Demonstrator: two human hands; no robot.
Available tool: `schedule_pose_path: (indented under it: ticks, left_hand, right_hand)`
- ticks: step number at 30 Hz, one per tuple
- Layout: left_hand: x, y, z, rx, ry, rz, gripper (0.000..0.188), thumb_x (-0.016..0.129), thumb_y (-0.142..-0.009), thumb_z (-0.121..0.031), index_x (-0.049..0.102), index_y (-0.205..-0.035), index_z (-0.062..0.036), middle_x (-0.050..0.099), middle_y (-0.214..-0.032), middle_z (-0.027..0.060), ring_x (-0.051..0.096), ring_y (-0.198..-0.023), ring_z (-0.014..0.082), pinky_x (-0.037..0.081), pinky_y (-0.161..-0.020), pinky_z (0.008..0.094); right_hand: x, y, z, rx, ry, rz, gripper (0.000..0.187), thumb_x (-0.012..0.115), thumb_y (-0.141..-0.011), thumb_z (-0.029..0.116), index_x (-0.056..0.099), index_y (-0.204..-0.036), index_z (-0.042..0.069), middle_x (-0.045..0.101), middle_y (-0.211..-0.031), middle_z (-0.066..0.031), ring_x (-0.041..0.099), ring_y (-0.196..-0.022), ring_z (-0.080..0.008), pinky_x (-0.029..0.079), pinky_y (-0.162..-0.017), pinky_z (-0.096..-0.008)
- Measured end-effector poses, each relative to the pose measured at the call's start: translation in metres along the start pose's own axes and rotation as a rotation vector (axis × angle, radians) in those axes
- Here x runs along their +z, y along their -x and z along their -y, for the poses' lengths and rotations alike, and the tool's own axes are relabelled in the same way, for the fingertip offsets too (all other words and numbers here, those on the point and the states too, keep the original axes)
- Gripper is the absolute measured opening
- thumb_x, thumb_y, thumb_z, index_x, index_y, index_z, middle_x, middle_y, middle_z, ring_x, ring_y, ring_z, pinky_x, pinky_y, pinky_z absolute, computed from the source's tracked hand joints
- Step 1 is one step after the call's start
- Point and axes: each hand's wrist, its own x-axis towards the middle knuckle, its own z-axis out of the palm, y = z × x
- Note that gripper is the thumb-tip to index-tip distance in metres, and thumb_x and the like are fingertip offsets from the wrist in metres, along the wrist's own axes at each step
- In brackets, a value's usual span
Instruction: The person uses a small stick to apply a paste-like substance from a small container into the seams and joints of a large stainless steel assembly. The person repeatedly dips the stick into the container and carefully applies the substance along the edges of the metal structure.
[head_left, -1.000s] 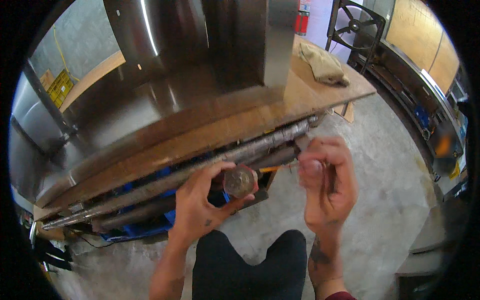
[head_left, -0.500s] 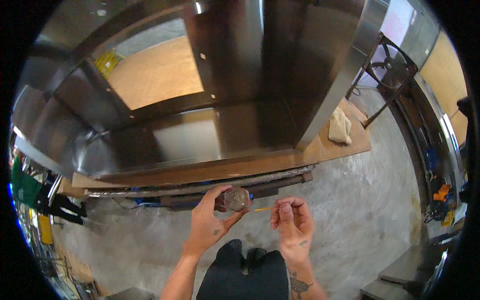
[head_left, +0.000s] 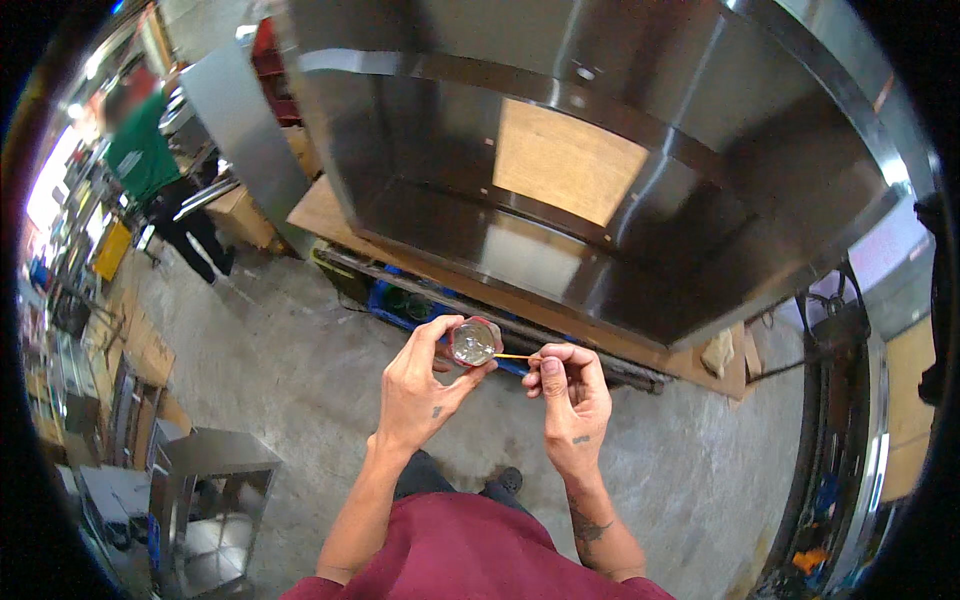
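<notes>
My left hand point(head_left: 414, 384) is wrapped round a small round cup point(head_left: 472, 343) with a reddish rim. Its top faces up and shows something greyish and shiny inside. Between the thumb and fingers of my right hand point(head_left: 570, 392) is a thin yellow-orange stick point(head_left: 513, 356), pointing left. The stick's far tip meets the right edge of the cup; whether it reaches inside I cannot tell. Beyond both hands stands a large brown metal cabinet shell point(head_left: 440, 210) with a square opening.
The cabinet rests on a wooden board point(head_left: 330, 212) over a low support. Blue items point(head_left: 395, 300) lie beneath it. A cloth point(head_left: 717, 354) sits on the board's right end. At the far left stands a person in a green shirt point(head_left: 140, 150). A metal frame point(head_left: 215, 500) is at lower left.
My view has swung left, bringing the person and lower-left frame further into sight. The stick, apart from the cup before, is now at its edge. Both hands keep their holds.
</notes>
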Motion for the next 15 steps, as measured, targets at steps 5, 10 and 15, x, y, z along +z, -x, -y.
schedule_pose_path:
  ticks: [5,10,15]
  left_hand:
    - [-0.081,-0.01,0.035,0.045,-0.07,-0.093,0.066,0.102,-0.085,-0.018,0.067,-0.141,-0.0059,0.079,-0.126,0.0099,0.079,-0.098,0.0214,0.068,-0.076,0.0354]
    - [-0.171,-0.028,0.074,0.075,-0.194,-0.143,0.067,0.102,-0.083,-0.015,0.068,-0.14,-0.0065,0.078,-0.126,0.0104,0.079,-0.097,0.0223,0.068,-0.076,0.0347]
    - [-0.223,-0.045,0.109,0.135,-0.306,-0.185,0.071,0.099,-0.078,-0.006,0.066,-0.142,-0.0069,0.078,-0.13,0.0112,0.079,-0.106,0.0282,0.067,-0.082,0.0377]
  right_hand:
    - [0.095,-0.006,-0.019,-0.11,0.077,0.078,0.015,0.065,-0.119,0.012,0.064,-0.129,0.001,0.073,-0.117,-0.0087,0.071,-0.097,-0.0124,0.06,-0.084,-0.0282]
    - [0.187,-0.027,-0.051,-0.347,0.285,0.116,0.011,0.074,-0.112,0.004,0.07,-0.12,-0.002,0.074,-0.114,-0.0143,0.074,-0.093,-0.0169,0.061,-0.082,-0.0301]
    - [0.254,-0.057,-0.053,-0.679,0.57,0.208,0.02,0.084,-0.101,-0.002,0.072,-0.118,-0.001,0.074,-0.11,-0.016,0.073,-0.094,-0.0248,0.061,-0.075,-0.0343]
